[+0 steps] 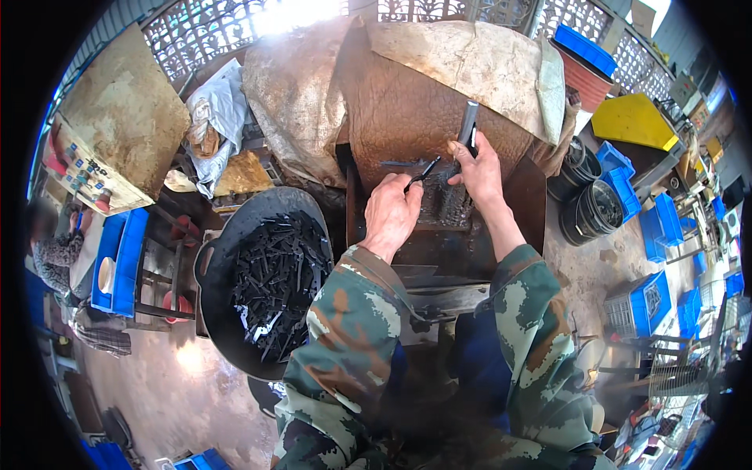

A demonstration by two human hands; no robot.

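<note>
Black strips [280, 266] heap a round dark tub [296, 204], remainder unclear; left grip [392, 210] pinches thin black rod [425, 170], right grip [482, 170] grey bar [469, 119].

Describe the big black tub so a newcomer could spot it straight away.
Find the brown sheet draped at the top centre. Below and left of it, beside the left camouflage sleeve, sits the tub. Unlike the black bucket on the right, it is wide and heaped with dark strips.
</note>
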